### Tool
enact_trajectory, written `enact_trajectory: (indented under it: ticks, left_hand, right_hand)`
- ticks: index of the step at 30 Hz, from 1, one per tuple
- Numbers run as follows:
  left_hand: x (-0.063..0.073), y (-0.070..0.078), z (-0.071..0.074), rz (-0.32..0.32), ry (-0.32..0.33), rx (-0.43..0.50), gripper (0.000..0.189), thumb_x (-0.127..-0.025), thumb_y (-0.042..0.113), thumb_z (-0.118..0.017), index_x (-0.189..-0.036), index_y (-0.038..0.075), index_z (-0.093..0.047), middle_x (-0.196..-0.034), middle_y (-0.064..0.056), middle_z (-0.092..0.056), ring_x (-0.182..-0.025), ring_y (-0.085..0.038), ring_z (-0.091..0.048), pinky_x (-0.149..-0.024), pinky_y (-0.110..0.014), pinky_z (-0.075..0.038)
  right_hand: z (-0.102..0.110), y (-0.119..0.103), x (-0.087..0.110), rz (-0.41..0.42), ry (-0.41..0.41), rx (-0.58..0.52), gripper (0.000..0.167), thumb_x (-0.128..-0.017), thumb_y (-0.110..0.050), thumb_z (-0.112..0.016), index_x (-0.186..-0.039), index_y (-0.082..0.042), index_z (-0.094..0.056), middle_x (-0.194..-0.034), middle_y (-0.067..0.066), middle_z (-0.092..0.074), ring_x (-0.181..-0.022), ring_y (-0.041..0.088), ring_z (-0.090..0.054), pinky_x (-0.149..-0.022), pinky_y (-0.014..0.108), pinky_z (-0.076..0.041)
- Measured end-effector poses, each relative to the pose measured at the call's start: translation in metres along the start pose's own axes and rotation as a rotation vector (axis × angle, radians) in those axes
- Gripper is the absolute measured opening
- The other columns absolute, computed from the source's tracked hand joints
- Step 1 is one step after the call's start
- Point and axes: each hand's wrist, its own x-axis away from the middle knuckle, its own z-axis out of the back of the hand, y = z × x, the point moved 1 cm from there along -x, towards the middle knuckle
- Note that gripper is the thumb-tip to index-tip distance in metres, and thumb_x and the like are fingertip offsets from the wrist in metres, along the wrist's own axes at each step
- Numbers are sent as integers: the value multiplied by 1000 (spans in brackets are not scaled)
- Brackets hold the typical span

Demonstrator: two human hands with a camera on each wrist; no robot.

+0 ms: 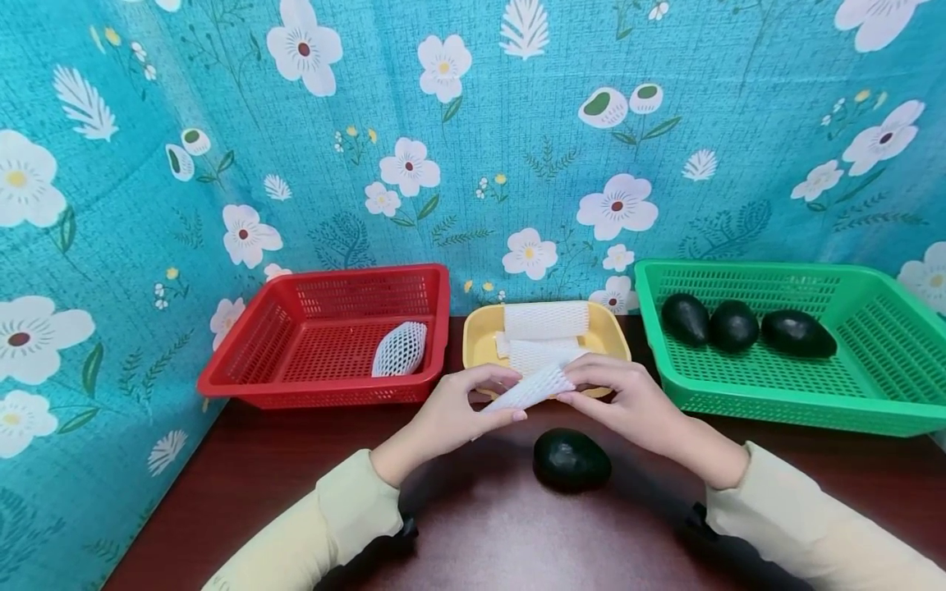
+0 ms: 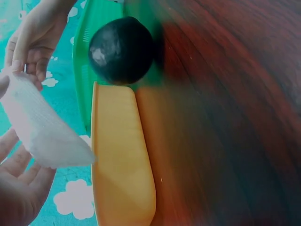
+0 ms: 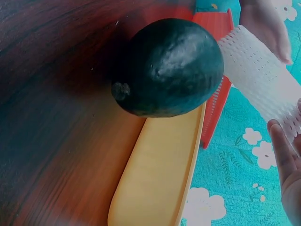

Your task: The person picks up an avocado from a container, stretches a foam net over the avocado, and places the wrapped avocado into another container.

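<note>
White foam-mesh sleeve [image 1: 534, 388] slants, flattened, just below the head view's centre, held between the curled fingers of the left hand [image 1: 449, 415] and right hand [image 1: 637, 404]; a glossy dark avocado [image 1: 571, 460] lies lower; left-wrist view, sleeve pale, at left; right-wrist view, perforations show, upper right.

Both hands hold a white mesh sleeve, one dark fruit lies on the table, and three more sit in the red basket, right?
Not quite: the head view shows those three dark fruits in the green basket, not the red basket. The sleeve and the single fruit are as you say.
</note>
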Motion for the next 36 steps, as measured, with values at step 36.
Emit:
enact_trajectory:
  ticks: [36]
  left_hand:
    - [3,-7,5,40,59,143,20,-92,14,-78,-108,1,-77,-100,-8,-75,-81,-17,-69,-73,-29,-59]
  right_hand:
    - [-4,-11,14,192,-100,21,24,-102,-31,-65,-96,-11,-77,-93,-3,-72,-76,7,-62,-66,15,-52]
